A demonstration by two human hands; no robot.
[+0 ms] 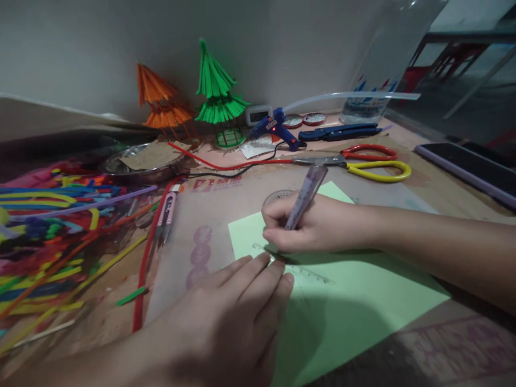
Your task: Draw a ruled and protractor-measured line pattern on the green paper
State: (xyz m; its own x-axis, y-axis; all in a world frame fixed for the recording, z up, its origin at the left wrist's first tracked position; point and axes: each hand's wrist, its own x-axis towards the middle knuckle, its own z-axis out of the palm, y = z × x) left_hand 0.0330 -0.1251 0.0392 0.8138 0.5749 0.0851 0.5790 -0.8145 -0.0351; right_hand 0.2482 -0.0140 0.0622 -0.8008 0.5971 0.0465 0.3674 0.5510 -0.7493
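Note:
Closed around a purple patterned pen [305,196], my right hand [318,223] rests on a sheet of light green paper [363,301]. The pen's tip is down by a clear ruler [308,273] lying on the sheet. My left hand [242,317] lies flat, its fingers stretched out over the ruler and the paper; part of the ruler is hidden under them. Behind my right hand, a clear protractor [278,198] shows in part at the paper's upper edge.
Colourful pipe cleaners [48,231] heap at left, beside pink thread snips [166,212] and a metal plate [139,173]. At the back stand an orange tree [163,99], a green tree [217,86], a blue glue gun [278,129] and scissors [374,161]. A phone [467,166] lies right.

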